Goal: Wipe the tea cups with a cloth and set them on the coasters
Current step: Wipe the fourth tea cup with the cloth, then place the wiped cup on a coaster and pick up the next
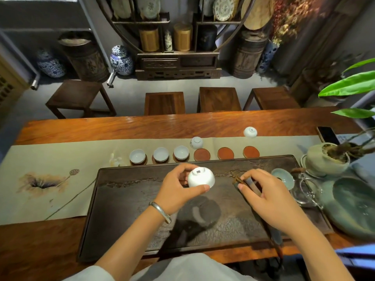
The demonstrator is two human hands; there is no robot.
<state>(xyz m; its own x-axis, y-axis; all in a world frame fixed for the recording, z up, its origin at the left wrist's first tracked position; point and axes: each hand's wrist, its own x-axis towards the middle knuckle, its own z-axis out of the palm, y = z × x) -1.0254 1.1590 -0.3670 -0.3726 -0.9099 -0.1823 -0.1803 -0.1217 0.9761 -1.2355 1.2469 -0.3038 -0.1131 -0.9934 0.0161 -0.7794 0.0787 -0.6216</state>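
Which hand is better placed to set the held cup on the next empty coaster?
Left. The left hand already holds the cup near the nearest empty coaster; the right hand grips a dark cloth.

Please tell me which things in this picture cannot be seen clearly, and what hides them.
- Head view: the mark on the base of the cup in the left hand is too small to read.
- The cup's inside faces down, so its state is hidden.
- The dark item in the right hand is mostly covered by the fingers; cloth or not, unclear.
- The green dish is cut off by the right edge.
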